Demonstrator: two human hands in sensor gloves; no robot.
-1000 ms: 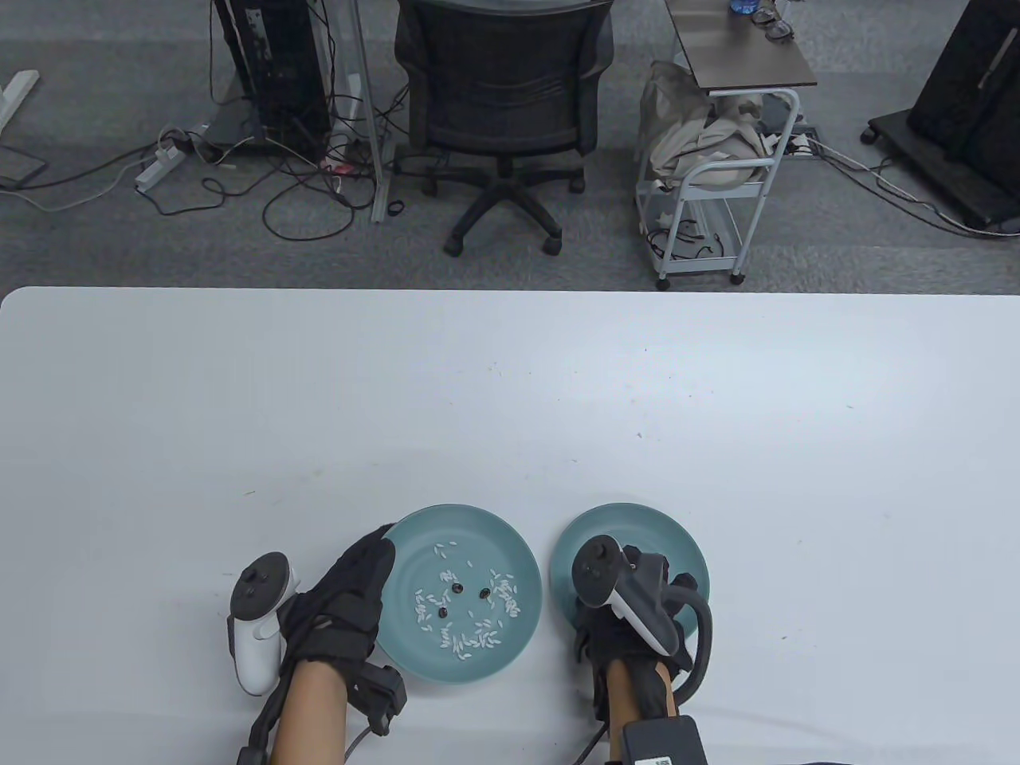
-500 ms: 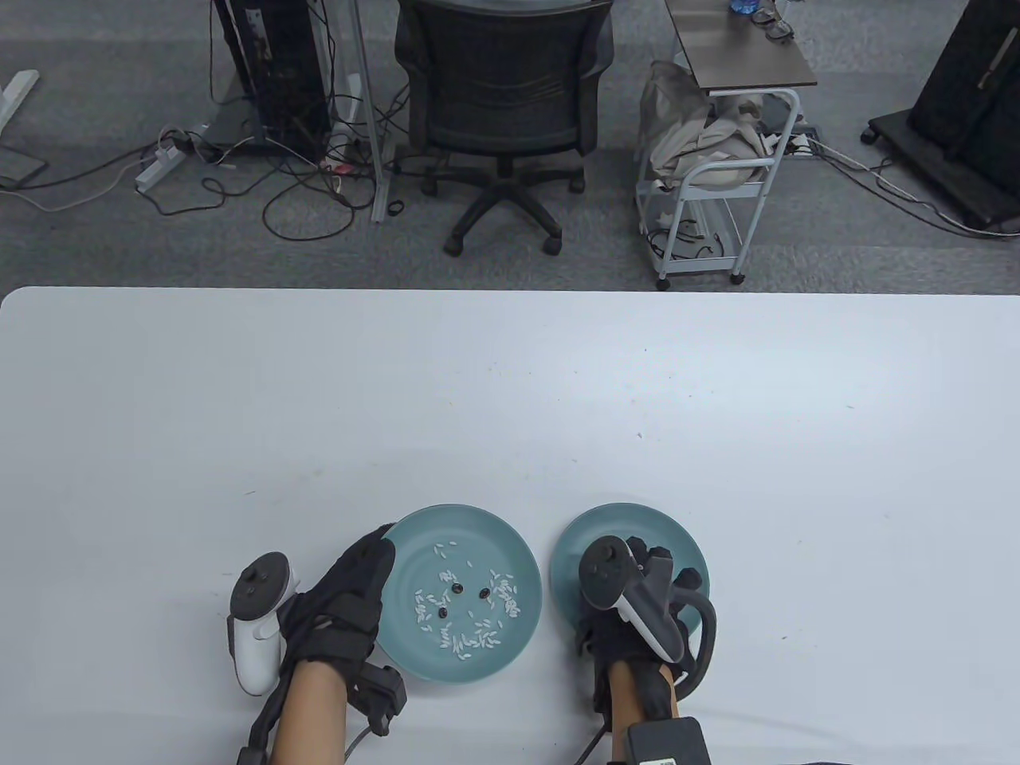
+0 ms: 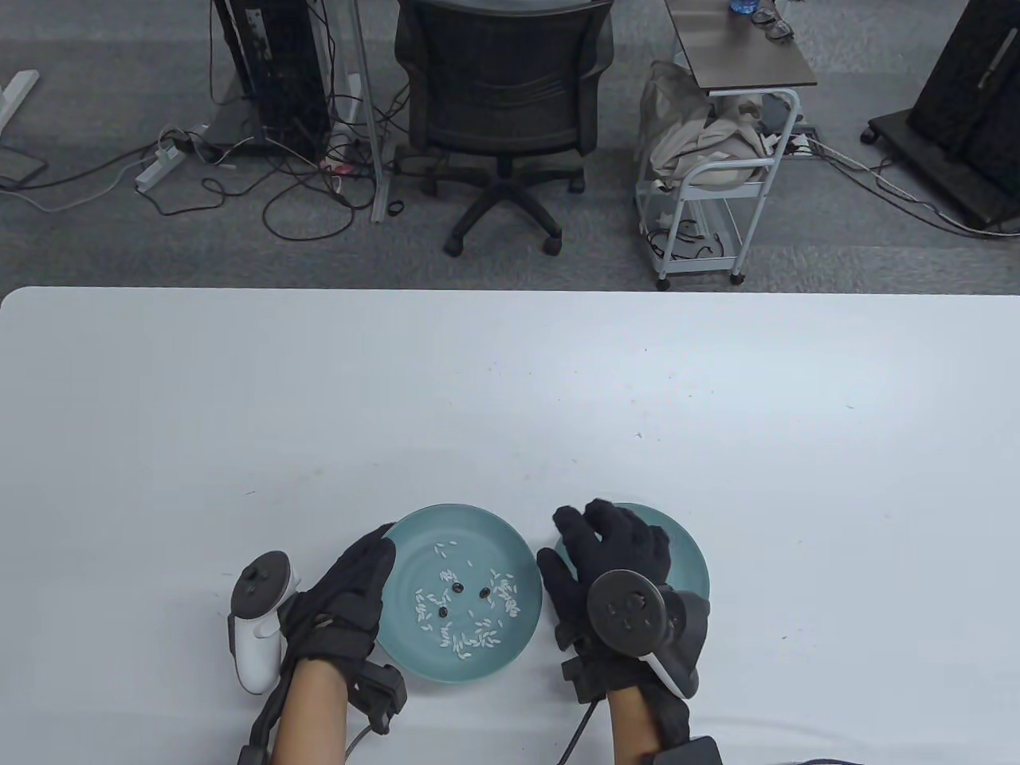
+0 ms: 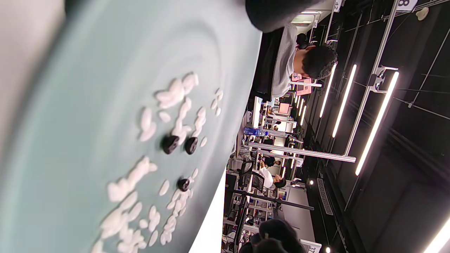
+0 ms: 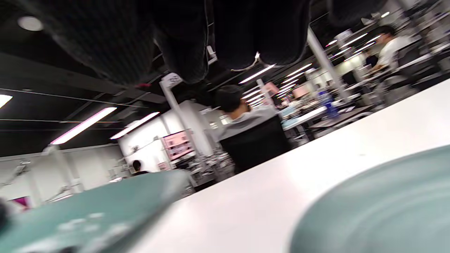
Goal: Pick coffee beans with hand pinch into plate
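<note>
The left teal plate (image 3: 414,653) holds scattered white rice grains and three dark coffee beans (image 3: 458,588). The beans also show in the left wrist view (image 4: 170,144). My left hand (image 3: 368,558) rests against that plate's left rim with its fingers stretched out. The right teal plate (image 3: 689,558) is mostly covered by my right hand (image 3: 594,534), which lies palm down with its fingers spread over the plate's left part. I see nothing between its fingers. The right wrist view shows the right plate (image 5: 379,203) blurred, with the gloved fingers (image 5: 182,52) at the top.
The two plates stand side by side near the front edge of the white table (image 3: 510,382). An office chair (image 3: 502,96) and a small cart (image 3: 717,159) stand on the floor beyond the table's far edge.
My right hand has turned palm down, spread its fingers and shifted left over the right plate. The left hand and the left plate's contents have not moved.
</note>
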